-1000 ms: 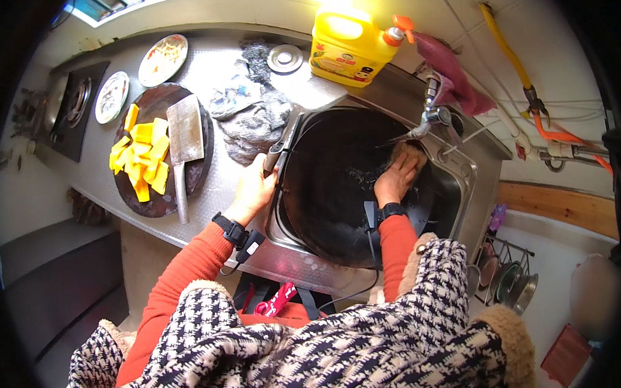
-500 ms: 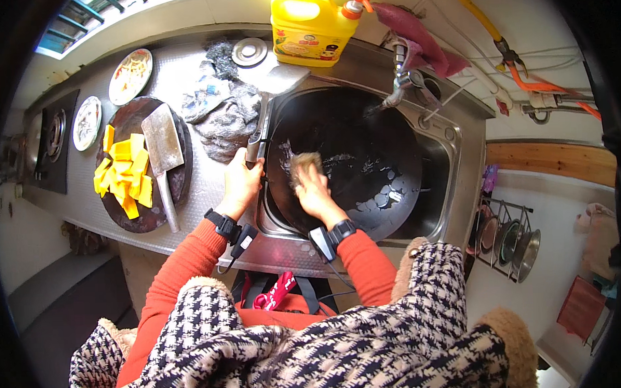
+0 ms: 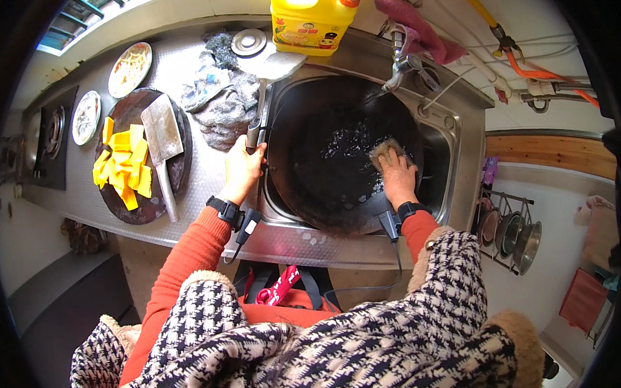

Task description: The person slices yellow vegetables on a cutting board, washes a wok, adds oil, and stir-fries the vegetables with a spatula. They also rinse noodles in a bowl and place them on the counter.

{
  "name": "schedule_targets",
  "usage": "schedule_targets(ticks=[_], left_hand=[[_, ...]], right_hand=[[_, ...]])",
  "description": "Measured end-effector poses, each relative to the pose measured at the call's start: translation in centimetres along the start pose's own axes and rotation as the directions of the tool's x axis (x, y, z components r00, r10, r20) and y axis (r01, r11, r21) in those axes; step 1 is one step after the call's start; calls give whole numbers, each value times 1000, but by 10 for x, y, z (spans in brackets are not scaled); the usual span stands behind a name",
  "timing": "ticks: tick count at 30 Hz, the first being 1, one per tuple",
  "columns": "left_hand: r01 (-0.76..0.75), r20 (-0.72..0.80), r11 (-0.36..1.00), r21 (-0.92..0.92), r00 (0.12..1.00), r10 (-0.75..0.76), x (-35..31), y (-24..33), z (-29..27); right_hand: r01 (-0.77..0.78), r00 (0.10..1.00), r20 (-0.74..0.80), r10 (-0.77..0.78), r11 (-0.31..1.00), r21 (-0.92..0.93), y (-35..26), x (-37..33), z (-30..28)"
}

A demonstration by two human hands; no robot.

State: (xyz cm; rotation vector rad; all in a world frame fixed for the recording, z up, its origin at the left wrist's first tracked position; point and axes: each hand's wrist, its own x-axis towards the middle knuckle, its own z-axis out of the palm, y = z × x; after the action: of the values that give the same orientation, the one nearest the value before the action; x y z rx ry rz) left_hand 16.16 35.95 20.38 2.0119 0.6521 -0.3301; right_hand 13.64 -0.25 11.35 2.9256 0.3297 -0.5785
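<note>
A large black wok point(image 3: 317, 187) lies in the steel sink, its inside wet with a little bubbly water. My left hand point(image 3: 243, 170) is closed at the wok's left edge; the part it grips is mostly hidden by the fingers. Just above those fingers is the handle end of a metal wok spatula point(image 3: 283, 66), which lies along the sink's left side. Inside the wok, toward its right side, my right hand point(image 3: 399, 179) presses a tan, fibrous scrubbing pad point(image 3: 387, 151) against the surface, fingers over the pad.
Left on the counter, a round chopping board point(image 3: 137, 212) carries orange-yellow slices point(image 3: 122, 161) and a cleaver point(image 3: 163, 134). Two plates point(image 3: 130, 69) stand behind. A crumpled plastic bag point(image 3: 229, 115) lies by the wok. A yellow jug point(image 3: 311, 26) and the faucet point(image 3: 402, 71) are at the back.
My right hand has moved the scrubbing pad from the wok's left part to its right part. The wok's pale puddle has spread into bubbles. My left hand has stayed at the wok's edge.
</note>
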Motion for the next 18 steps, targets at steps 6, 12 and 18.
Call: schedule_targets(ticks=[6, 12, 18], left_hand=[[-3, -10, 998, -65, 1000, 2, 2, -5, 5], [-2, -2, 999, -43, 1000, 2, -2, -2, 6], [-320, -63, 857, 404, 925, 375, -15, -1, -12]], right_hand=[[-49, 970, 240, 40, 998, 30, -47, -63, 0], [274, 960, -152, -236, 670, 690, -140, -45, -39], [-267, 964, 254, -84, -229, 936, -131, -9, -56]])
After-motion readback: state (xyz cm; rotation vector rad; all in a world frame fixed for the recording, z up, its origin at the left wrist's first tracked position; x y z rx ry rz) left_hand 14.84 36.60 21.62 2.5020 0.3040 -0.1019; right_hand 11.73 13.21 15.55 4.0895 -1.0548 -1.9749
